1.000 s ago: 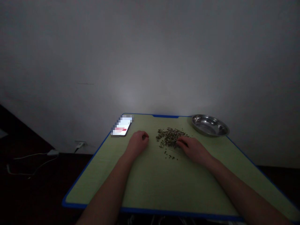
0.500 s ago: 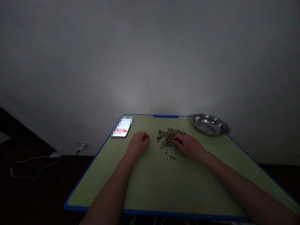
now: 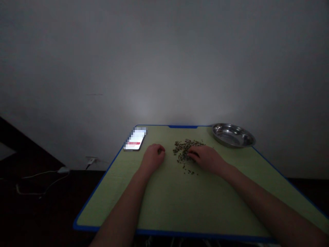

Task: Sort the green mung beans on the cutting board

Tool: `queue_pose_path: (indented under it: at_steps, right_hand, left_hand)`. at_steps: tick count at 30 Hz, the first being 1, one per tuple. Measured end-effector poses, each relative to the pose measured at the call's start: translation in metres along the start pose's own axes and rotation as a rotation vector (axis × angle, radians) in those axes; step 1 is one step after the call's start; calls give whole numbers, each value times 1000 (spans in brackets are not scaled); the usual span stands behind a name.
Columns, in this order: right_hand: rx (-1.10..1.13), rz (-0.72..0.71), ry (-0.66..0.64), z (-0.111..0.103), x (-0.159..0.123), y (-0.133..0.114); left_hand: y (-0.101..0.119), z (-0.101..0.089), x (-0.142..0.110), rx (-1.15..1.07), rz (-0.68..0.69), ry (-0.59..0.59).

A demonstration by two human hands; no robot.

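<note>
A loose pile of small dark seeds (image 3: 181, 146) lies spread on the light green table (image 3: 174, 202); their exact kind is too small to make out. My right hand (image 3: 205, 158) reaches over the pile's right side, thumb and fingers bent together among the seeds. Whatever is between those fingertips is hidden. Left of the pile, my left hand (image 3: 152, 158) rests on the tabletop with its fingers curled round, and a few dark seeds show in the hollow of the grip. Several stray seeds (image 3: 190, 172) lie nearer to me.
At the back right corner stands a shallow steel bowl (image 3: 232, 136), tilted slightly in view. A phone (image 3: 135, 139) with a lit, blurred screen lies at the left back. The table has a blue rim and meets a plain wall (image 3: 164, 68). A plug and white cables (image 3: 63, 170) are at lower left.
My right hand has shifted slightly left over the seeds. My left hand stays curled in nearly the same place. The whole view has moved a little.
</note>
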State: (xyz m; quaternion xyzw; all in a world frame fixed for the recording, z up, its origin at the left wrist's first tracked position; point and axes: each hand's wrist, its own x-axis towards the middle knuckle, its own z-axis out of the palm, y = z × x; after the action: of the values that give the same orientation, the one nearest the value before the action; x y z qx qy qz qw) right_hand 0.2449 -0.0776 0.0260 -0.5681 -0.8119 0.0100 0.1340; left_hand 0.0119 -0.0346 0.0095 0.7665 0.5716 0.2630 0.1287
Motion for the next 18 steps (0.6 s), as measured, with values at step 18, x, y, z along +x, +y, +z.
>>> queue_pose_path:
  at_steps: [18]
  right_hand:
    - [138,-126,-90,-2,-10,-4]
  left_hand:
    - [3,-3,-2,6,6,6]
